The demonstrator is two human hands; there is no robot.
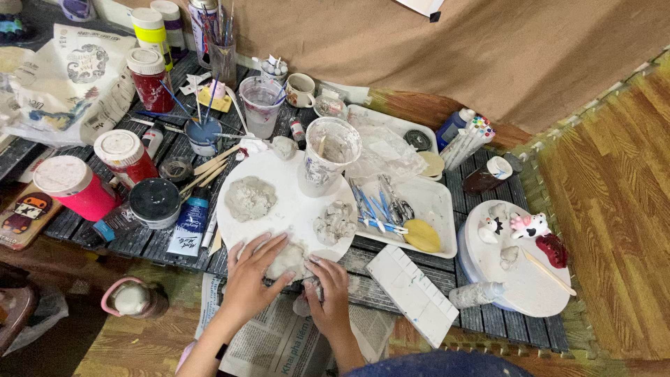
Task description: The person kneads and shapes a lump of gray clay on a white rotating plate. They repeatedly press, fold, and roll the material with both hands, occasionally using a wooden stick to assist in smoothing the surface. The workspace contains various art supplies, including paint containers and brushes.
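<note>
Both hands are down on a pale grey lump of wet clay (287,260), which sits at the near edge of the round white board (293,202). The left hand (252,276) lies flat, fingers spread open and pressing on the lump's left side. The right hand (329,292) curls in from the other side, fingers bent and closed around the clay's lower right edge.

On the same board, a bigger flattened grey clay patty (250,198) rests to the far left of the lump, and a knobbly grey clay cluster (336,222) sits to its far right. A clear plastic cup smeared with clay (328,162) stands at the board's far rim. Right of the board, a white rectangular tray (438,209) holds blue-handled tools. A sheet of printed newspaper (279,342) lies under the wrists, nearer than the board, on the dark slatted surface (488,321).
</note>
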